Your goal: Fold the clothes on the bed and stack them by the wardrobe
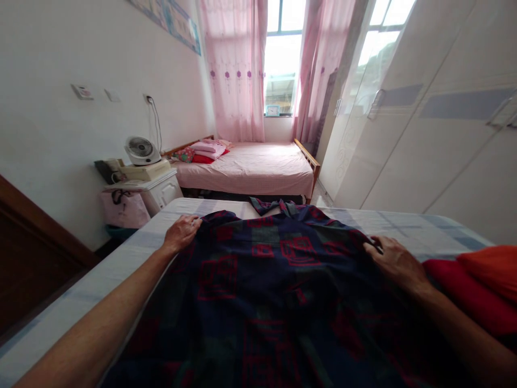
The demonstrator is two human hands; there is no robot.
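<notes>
A dark navy shirt (262,269) with red square patterns and green patches lies spread over the near bed, its collar (278,206) toward the far edge. My left hand (182,233) pinches the cloth at the shirt's upper left, by the shoulder. At the opposite shoulder, my right hand (396,261) has its fingers closed on the fabric, thumb and forefinger at the edge. The lower part of the shirt runs out of view toward me, in shadow.
Under the shirt is a bed with a white and blue sheet (121,275). Folded red cloth (468,285) and orange cloth (495,267) lie at right. Beyond stand a pink bed (250,167), a white cabinet (161,188) with a fan (141,151), and a wardrobe (424,145).
</notes>
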